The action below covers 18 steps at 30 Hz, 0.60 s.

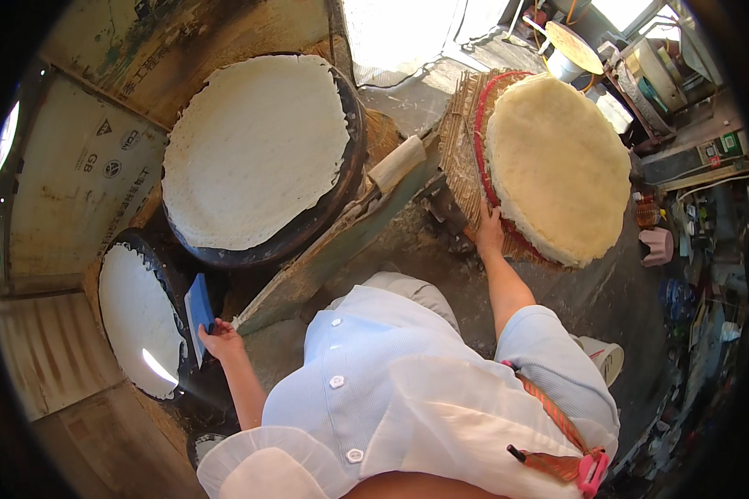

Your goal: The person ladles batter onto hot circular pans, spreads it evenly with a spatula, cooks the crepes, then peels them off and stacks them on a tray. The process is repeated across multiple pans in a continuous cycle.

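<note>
My left hand (223,340) grips a flat scraper with a blue handle (200,302) and a pale straight edge. It is held beside a dark round griddle (148,252) at the left, on which a thin pale pancake (138,318) lies. A larger griddle (357,134) further ahead carries another wide, ragged-edged pancake (256,150). My right hand (490,234) is at the red trim (479,140) of a woven straw mat (459,134), touching its near edge. Whether the fingers close on it is hidden. On the mat lies a thick round stack of yellowish pancakes (558,168).
A slanting board (324,256) stands between the large griddle and my legs. A rolled pale piece (398,163) lies by its upper end. Panels (81,181) wall off the left. At right are a pink container (656,246), bottles (648,214) and clutter. A white bucket (608,362) stands behind my right arm.
</note>
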Each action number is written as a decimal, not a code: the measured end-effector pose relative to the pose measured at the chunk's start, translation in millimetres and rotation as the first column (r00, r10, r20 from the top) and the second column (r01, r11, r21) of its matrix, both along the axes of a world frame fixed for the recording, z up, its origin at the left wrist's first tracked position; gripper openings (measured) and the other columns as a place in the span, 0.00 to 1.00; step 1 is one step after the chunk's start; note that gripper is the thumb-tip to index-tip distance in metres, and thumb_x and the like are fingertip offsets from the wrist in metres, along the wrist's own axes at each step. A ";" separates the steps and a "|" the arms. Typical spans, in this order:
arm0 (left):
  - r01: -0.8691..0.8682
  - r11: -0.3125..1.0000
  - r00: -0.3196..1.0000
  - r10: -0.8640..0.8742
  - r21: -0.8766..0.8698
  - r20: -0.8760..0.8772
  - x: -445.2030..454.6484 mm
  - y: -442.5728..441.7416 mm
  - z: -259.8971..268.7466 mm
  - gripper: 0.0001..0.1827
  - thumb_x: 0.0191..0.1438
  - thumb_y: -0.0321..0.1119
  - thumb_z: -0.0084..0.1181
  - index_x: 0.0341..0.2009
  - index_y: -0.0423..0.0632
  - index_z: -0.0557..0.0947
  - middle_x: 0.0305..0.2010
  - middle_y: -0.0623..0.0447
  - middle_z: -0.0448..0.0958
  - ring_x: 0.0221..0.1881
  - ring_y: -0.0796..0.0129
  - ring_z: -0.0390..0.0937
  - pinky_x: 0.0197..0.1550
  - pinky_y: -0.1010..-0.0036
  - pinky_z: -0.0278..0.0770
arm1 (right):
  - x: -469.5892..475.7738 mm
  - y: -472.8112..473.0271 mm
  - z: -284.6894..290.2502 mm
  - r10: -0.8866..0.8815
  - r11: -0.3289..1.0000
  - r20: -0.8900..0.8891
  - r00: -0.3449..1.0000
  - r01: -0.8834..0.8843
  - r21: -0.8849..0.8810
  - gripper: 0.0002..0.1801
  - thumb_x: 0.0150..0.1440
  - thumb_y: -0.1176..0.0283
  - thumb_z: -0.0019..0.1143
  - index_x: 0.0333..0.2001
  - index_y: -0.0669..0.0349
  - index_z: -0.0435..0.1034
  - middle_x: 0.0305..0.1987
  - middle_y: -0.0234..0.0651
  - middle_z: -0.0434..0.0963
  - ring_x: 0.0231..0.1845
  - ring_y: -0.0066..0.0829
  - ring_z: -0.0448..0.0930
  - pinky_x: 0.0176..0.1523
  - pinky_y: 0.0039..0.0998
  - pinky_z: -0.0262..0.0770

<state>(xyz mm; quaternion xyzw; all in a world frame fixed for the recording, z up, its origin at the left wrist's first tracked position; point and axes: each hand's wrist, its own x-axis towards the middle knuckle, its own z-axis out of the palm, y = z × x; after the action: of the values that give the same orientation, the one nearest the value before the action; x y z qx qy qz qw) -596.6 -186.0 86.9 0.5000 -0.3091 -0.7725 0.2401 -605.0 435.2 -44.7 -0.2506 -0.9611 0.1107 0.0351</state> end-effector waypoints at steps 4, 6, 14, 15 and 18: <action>0.038 0.999 0.999 -0.038 0.005 0.036 -8.8 55.2 -1.2 0.17 0.52 0.46 0.51 0.33 0.45 0.70 0.27 0.52 0.72 0.25 0.66 0.72 0.24 0.77 0.69 | -6.8 -1.3 14.2 -0.049 0.996 0.230 0.972 0.032 0.078 0.36 0.48 0.80 0.46 0.61 0.45 0.52 0.57 0.40 0.59 0.53 0.44 0.65 0.49 0.39 0.68; 0.069 0.997 0.995 -0.065 0.043 -0.071 -4.6 90.6 9.1 0.15 0.52 0.44 0.51 0.33 0.46 0.71 0.26 0.52 0.73 0.25 0.65 0.72 0.26 0.75 0.70 | -1.3 -12.4 17.6 -0.001 0.994 0.059 0.998 -0.006 0.112 0.35 0.47 0.79 0.48 0.60 0.47 0.54 0.54 0.39 0.61 0.52 0.43 0.66 0.48 0.38 0.68; 0.634 0.717 0.769 -0.545 0.290 -0.333 -5.2 192.7 6.4 0.12 0.54 0.36 0.51 0.42 0.47 0.73 0.36 0.50 0.77 0.35 0.62 0.75 0.35 0.71 0.74 | -60.0 -209.4 115.1 0.394 -0.159 -0.085 0.915 -0.024 -0.987 0.27 0.55 0.62 0.52 0.56 0.61 0.60 0.46 0.31 0.70 0.45 0.26 0.71 0.46 0.26 0.68; 0.693 0.660 0.721 -0.620 0.291 -0.309 -8.9 203.6 11.5 0.12 0.54 0.36 0.51 0.43 0.48 0.73 0.37 0.51 0.77 0.37 0.63 0.75 0.38 0.71 0.74 | -55.8 -245.6 116.0 0.333 -0.267 -0.150 0.931 -0.060 -0.962 0.27 0.54 0.64 0.53 0.55 0.63 0.59 0.45 0.33 0.71 0.44 0.26 0.71 0.46 0.26 0.69; 0.916 0.350 0.402 -0.807 0.197 -0.433 -10.2 195.7 14.7 0.14 0.56 0.38 0.48 0.46 0.48 0.73 0.41 0.53 0.76 0.40 0.67 0.74 0.43 0.71 0.71 | -58.8 -288.8 141.5 0.228 -0.326 -0.061 0.972 0.017 -0.945 0.24 0.52 0.70 0.55 0.51 0.66 0.60 0.43 0.36 0.72 0.42 0.26 0.72 0.46 0.27 0.69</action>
<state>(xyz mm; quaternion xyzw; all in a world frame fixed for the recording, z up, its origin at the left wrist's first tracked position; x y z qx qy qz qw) -606.8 9.7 101.6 0.1896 -0.3247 -0.8838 -0.2785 -663.8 146.4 96.8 -0.0932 -0.4890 0.8257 -0.2655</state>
